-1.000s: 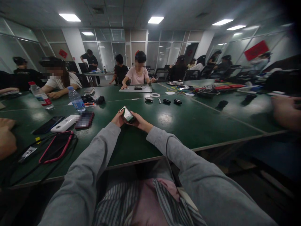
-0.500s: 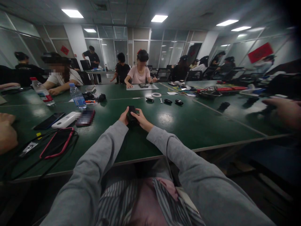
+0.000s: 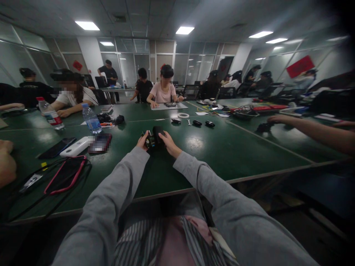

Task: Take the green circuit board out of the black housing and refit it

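Just above the green table (image 3: 194, 162), my left hand (image 3: 142, 142) grips a circuit board (image 3: 150, 139) with small pale, yellow and blue parts on it. My right hand (image 3: 169, 143) is closed on a black casing (image 3: 158, 135), thumb across its near face. Board and casing are side by side, very close; whether they touch I cannot tell. Beyond my hands lie a metal wrench (image 3: 189, 122) and several small black objects, one being a black oblong piece (image 3: 197, 123). A white ring (image 3: 183, 115), like a tape roll, lies behind them.
On the left stand a clear water bottle (image 3: 91, 119) and a red-capped bottle (image 3: 51, 113). Near them lie a white oblong device (image 3: 76, 146), a pink-edged phone case (image 3: 66, 175) and black cables. A co-worker's arm (image 3: 313, 129) reaches in from the right. Another person (image 3: 165, 90) sits opposite.
The black device has come apart: the circuit board is now out in my left hand, the casing in my right. At right, a co-worker's hand has moved onto a black object.
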Demonstrator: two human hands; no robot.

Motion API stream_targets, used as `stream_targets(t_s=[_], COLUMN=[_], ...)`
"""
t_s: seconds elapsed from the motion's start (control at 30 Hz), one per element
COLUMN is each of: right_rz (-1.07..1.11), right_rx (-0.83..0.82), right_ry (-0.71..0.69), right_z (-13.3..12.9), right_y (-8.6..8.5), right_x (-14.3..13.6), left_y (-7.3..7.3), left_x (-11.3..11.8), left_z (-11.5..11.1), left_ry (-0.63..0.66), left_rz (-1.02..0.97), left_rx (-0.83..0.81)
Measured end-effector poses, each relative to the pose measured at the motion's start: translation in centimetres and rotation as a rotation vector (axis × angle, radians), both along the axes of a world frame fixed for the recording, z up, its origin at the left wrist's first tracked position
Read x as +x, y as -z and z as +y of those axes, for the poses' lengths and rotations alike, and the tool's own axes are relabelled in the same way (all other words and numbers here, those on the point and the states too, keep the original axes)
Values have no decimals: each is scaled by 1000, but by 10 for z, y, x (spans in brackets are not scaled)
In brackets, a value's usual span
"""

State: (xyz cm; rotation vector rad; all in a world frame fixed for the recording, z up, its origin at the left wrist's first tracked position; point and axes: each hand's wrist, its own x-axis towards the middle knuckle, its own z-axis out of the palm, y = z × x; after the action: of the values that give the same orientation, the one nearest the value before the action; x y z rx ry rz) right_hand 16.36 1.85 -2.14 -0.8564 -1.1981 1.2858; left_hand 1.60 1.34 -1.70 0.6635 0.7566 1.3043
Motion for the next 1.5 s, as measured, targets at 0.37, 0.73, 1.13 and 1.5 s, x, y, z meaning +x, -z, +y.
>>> stream_targets(t_s=[0.37, 0.73, 1.13, 1.5], right_rz=[117, -265, -592, -655], right_rx=[-201, 42, 209, 308], right_ry=[19, 4, 90, 68], right_z=[13, 6, 14, 19], right_y=[-4, 1, 6, 3], right_x=[17, 17, 21, 18], left_y=[-8, -18, -29, -36], left_x=[-10, -21, -20, -16], left_z=[-5, -14, -27, -33], left_ry=[-23, 42, 181, 178], left_rz=[-68, -251, -202, -202], left_rx=[25, 81, 97, 76])
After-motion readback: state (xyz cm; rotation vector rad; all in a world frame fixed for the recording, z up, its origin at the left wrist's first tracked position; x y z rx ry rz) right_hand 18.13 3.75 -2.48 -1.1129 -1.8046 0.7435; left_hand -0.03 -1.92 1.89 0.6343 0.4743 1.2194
